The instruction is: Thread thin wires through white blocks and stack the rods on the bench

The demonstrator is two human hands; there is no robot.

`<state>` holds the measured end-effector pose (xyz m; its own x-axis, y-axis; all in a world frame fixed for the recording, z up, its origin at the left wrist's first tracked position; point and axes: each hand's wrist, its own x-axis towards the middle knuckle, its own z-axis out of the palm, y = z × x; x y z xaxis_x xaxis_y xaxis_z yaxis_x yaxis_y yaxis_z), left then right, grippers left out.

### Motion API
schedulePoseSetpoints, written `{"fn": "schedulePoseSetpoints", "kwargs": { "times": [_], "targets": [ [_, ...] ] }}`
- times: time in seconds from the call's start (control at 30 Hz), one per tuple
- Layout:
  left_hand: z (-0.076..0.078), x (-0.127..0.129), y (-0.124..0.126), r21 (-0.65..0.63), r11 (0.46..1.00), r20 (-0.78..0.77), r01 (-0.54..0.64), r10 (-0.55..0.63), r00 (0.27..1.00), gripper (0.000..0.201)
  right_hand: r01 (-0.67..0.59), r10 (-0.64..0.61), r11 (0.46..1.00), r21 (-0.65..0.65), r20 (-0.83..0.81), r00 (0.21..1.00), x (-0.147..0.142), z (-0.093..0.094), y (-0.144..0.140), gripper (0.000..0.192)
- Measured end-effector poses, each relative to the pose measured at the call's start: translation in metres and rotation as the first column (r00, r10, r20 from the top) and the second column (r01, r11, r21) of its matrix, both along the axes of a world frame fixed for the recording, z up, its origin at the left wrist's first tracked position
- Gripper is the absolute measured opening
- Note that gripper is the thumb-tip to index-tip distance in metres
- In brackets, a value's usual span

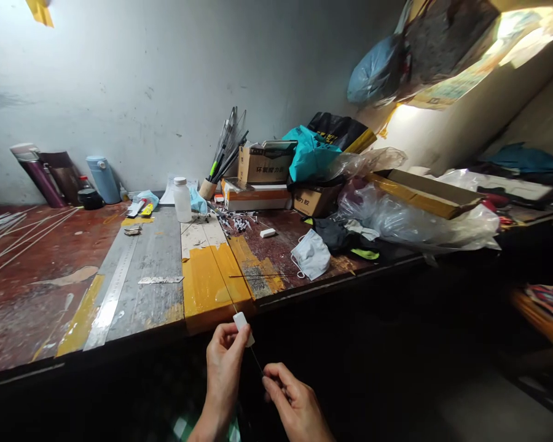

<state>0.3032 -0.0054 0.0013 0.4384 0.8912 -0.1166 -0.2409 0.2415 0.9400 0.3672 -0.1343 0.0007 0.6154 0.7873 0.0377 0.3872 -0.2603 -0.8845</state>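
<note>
My left hand [224, 362] pinches a small white block [243, 326] just below the workbench's front edge. A thin dark rod [230, 294] passes through or against that block and slants up over the bench toward the back. My right hand [291, 402] grips the rod's lower end between thumb and fingers, right of and slightly below my left hand. Both hands are held in front of the bench edge, over dark floor.
A worn workbench [50, 288] carries a long steel ruler [115, 285], a white bottle [182, 199], a face mask [311, 255], a cup of rods [221, 159], cardboard boxes [262, 164], plastic bags [415, 221], flasks [102, 179] and thin white rods [13, 236] at left.
</note>
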Motion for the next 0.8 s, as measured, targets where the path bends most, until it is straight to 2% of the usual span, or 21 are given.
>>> {"fn": "schedulePoseSetpoints", "kwargs": {
  "times": [0.17, 0.27, 0.47, 0.57, 0.7, 0.8],
  "targets": [
    [-0.001, 0.016, -0.008, 0.016, 0.998, 0.009, 0.055, -0.055, 0.998, 0.031, 0.089, -0.088, 0.996, -0.002, 0.014, 0.996, 0.006, -0.008, -0.01, 0.03],
    [0.001, 0.023, -0.009, 0.021, 0.997, 0.015, 0.068, -0.068, 0.998, 0.031, 0.102, -0.102, 0.995, -0.002, 0.039, 0.994, 0.008, -0.004, -0.013, 0.031],
    [0.006, 0.023, -0.01, 0.008, 0.996, 0.006, 0.088, -0.089, 0.996, 0.033, 0.031, -0.032, 0.999, -0.021, -0.013, 0.999, 0.01, 0.015, -0.016, 0.033],
    [0.009, 0.021, -0.01, 0.0, 0.997, -0.001, 0.083, -0.083, 0.997, 0.034, -0.024, 0.02, 0.999, -0.042, -0.073, 0.997, 0.01, 0.015, -0.014, 0.034],
    [0.013, 0.017, -0.007, -0.02, 0.996, -0.02, 0.082, -0.082, 0.996, 0.038, -0.019, 0.013, 0.999, -0.047, -0.127, 0.992, 0.008, 0.009, -0.011, 0.026],
    [0.015, 0.015, -0.004, -0.027, 0.996, -0.034, 0.081, -0.082, 0.996, 0.041, -0.056, 0.051, 0.998, -0.037, -0.119, 0.992, 0.008, 0.012, -0.009, 0.031]
  ]
}}
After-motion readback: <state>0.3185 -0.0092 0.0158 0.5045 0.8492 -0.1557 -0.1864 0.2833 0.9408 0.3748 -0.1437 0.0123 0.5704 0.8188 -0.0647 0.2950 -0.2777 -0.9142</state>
